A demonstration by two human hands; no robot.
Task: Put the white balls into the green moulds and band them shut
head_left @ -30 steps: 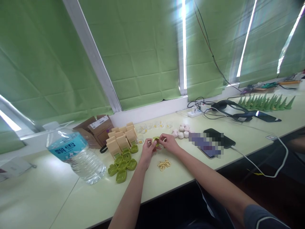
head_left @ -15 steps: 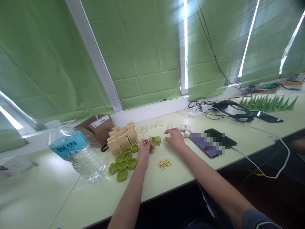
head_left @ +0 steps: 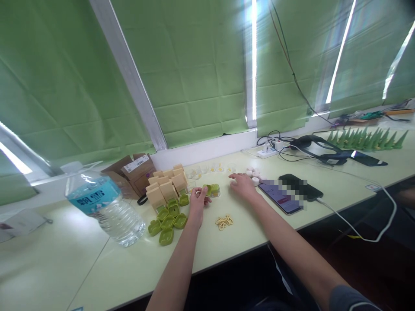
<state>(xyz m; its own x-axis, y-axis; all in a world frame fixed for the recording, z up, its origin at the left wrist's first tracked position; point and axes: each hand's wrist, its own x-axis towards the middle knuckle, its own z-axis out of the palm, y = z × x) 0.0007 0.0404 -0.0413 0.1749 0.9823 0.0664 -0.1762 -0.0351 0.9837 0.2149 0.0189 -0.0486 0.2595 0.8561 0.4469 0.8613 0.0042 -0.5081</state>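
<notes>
My left hand (head_left: 198,202) pinches a small green plastic cup-like piece (head_left: 208,189) between thumb and fingers. Just behind that piece sits another green piece in a clear case (head_left: 215,190). My right hand (head_left: 242,186) is over the table with fingers apart and nothing visible in it, beside a cluster of small whitish-pink rounded pieces (head_left: 255,180). Several green cup-like pieces (head_left: 167,223) lie left of my left hand. A little pile of pale yellow rings (head_left: 223,222) lies between my forearms.
Beige upright pieces (head_left: 156,199) stand by an open cardboard box (head_left: 140,177). A large water bottle (head_left: 110,207) leans at the left. Small clear pieces (head_left: 212,168) line the back. Phones (head_left: 280,196), a white cable (head_left: 353,231) and green spiky pieces (head_left: 369,140) are at the right.
My right hand has shifted slightly to the right, toward the whitish-pink pieces. My left hand keeps its pinch on the green piece, nearly in place.
</notes>
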